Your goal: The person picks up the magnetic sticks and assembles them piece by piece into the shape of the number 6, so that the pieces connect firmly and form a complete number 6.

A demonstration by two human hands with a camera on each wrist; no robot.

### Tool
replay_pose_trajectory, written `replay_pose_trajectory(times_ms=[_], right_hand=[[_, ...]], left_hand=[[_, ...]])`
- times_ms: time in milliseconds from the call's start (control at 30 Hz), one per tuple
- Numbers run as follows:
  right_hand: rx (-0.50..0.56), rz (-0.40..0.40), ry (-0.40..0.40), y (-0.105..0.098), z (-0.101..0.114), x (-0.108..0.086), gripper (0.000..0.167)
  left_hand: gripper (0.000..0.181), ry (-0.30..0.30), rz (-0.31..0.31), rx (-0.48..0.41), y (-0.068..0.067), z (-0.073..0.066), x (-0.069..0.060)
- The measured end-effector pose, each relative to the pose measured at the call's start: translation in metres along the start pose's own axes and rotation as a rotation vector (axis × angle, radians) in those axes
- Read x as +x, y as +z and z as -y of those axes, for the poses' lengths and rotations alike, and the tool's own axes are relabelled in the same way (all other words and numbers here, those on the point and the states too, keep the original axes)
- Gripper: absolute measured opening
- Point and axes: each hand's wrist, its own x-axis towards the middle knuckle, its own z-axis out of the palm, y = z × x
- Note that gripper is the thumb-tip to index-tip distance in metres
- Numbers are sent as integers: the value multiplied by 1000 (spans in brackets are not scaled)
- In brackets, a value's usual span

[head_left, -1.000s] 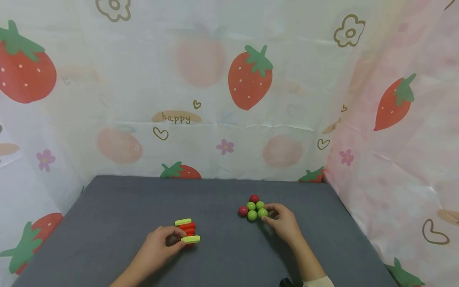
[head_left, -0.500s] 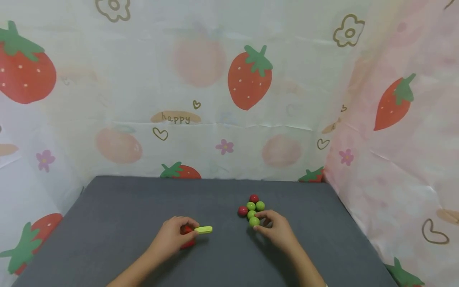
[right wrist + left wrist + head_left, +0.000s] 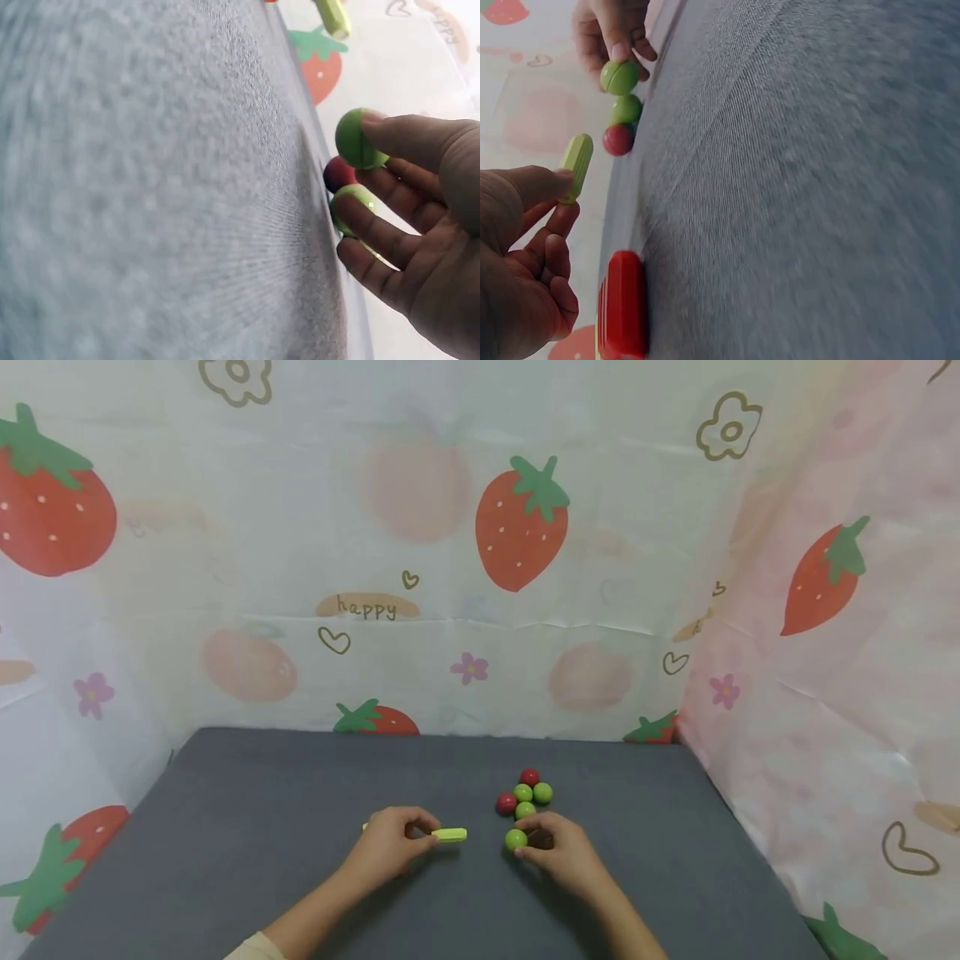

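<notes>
My left hand (image 3: 392, 843) pinches a short yellow-green ribbed stick (image 3: 452, 835) between thumb and fingers, above the table; its free end points right. Beneath that hand, red ribbed sticks (image 3: 624, 304) lie on the cloth, mostly hidden in the head view. A second yellow-green stick (image 3: 365, 827) barely shows behind the hand. To the right, my right hand (image 3: 564, 853) holds a green ball (image 3: 515, 840) by thumb and fingertips, raised off the cloth in the right wrist view. Just beyond it sit a green ball (image 3: 525, 811), a red ball (image 3: 506, 802) and several others.
Grey cloth (image 3: 285, 777) covers the table. A strawberry-print curtain (image 3: 420, 677) rises behind its far edge and along both sides. Another red ball (image 3: 529, 777) marks the far end of the ball cluster.
My left hand has lifted the yellow-green stick off the red ones and carried it right. My right hand has drawn the green ball out of the cluster, leftward and nearer to me.
</notes>
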Motion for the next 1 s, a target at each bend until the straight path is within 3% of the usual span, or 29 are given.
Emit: replay_pose_trajectory(times_ms=[367, 1000], right_hand=[[-51, -2, -40, 6, 1, 0, 30], [-81, 20, -59, 11, -1, 2, 30]], left_hand=[[11, 83, -14, 52, 20, -2, 16], [8, 122, 65, 76, 44, -8, 22]])
